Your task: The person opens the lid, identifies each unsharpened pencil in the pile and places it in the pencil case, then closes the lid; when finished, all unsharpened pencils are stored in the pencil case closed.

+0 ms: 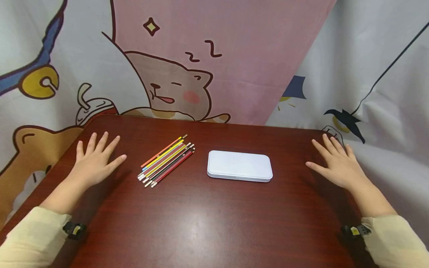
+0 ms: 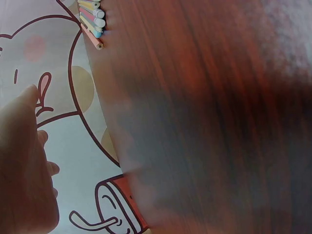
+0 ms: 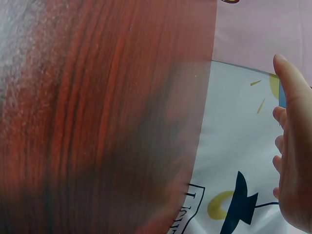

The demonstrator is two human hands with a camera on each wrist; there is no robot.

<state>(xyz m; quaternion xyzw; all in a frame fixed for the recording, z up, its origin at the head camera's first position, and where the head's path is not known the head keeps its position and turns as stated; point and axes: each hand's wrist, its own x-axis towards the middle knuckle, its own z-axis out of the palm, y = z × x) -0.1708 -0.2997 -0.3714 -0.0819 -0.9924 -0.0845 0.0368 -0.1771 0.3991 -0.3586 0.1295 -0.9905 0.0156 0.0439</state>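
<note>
My left hand [image 1: 95, 163] is spread palm down near the table's left side, fingers straight and holding nothing. To its right lies a loose bundle of several pencils [image 1: 167, 160] in red, black, yellow, orange and other colours, set at a slant; their ends [image 2: 95, 22] show at the top of the left wrist view. A white flat case [image 1: 240, 166] with rounded corners and its lid down lies right of the pencils. Farther right, my right hand [image 1: 340, 167] is also spread with straight fingers and nothing in it. Both hands cast shadows on the tabletop.
The dark red-brown wooden table [image 1: 197, 219] has rounded far corners. Behind it and along both sides hangs a cloth [image 1: 254, 56] printed with cartoon animals, close against the table's edge. A black wrist strap [image 1: 74, 230] shows by the left sleeve, another strap [image 1: 356, 230] by the right.
</note>
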